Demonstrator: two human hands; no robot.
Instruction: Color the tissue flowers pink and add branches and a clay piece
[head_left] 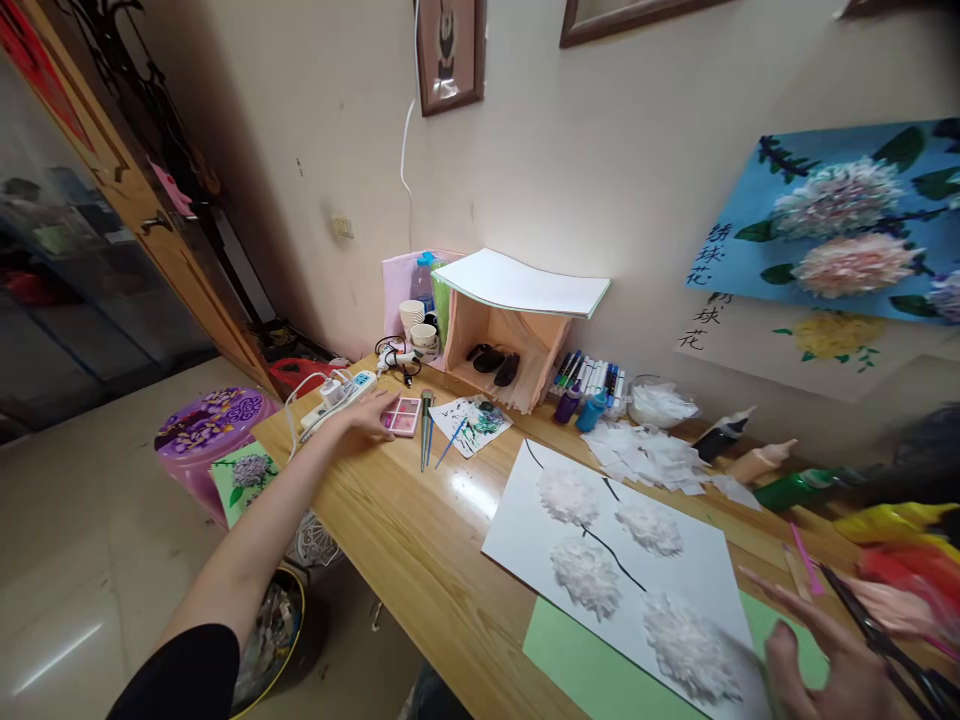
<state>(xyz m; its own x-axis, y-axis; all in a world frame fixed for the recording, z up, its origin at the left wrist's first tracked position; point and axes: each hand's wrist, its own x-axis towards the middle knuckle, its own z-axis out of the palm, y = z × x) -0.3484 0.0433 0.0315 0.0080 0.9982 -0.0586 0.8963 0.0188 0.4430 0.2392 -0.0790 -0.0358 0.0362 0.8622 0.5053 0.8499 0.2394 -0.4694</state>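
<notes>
My left hand (369,412) reaches far out along the left end of the long pale wooden surface (420,560), close to its front edge, where a broad strip of bare, glossy wood lies open between that edge and the things farther back. The fingers (386,405) lie loose and extended, tips resting on the near side of a small flat pink paint palette (403,416), grasping nothing. Just right of the palette lie thin blue-handled brushes (427,432) and a small paint-dabbed white paper scrap (472,424); just left, a white power strip (337,392) with cords sits near the surface's corner. My right hand (814,655) hovers low at the right, fingers spread and open, blurred, over the corner of a large white paper sheet (525,510) bearing fluffy white tissue flowers (586,576) on thin black stems, with a smooth light-green sheet (592,670) beneath it. Black scissors (885,640) lie just beside that hand. Behind, a small open wooden box shelf (501,345) stands against the wall.
</notes>
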